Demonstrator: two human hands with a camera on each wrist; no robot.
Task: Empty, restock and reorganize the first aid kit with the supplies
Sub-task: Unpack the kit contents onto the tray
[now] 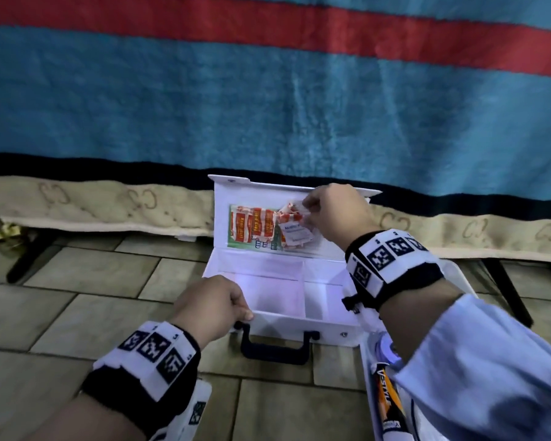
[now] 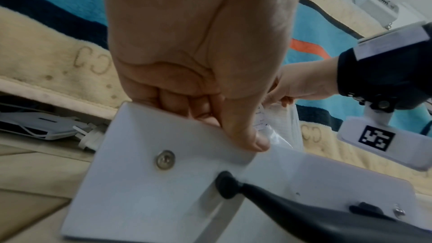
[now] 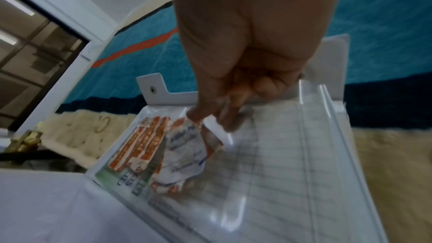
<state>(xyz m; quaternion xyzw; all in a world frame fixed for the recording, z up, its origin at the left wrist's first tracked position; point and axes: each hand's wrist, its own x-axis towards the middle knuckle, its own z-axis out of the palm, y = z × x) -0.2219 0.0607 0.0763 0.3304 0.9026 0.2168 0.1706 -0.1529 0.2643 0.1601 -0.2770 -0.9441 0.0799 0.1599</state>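
Beyond the hands hangs a blue blanket (image 1: 268,100) with a red stripe (image 1: 299,30) and a cream border (image 1: 93,205) marked with letters. Beneath them lies a tiled floor (image 1: 77,300). Far left of the left hand sits something yellowish (image 1: 0,232), perhaps a padlock.

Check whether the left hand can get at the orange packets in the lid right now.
Probably not at once. The left hand grips the kit's front edge, steadying it, and the right hand already pinches the packets at the lid. The path over the open tray is otherwise free.
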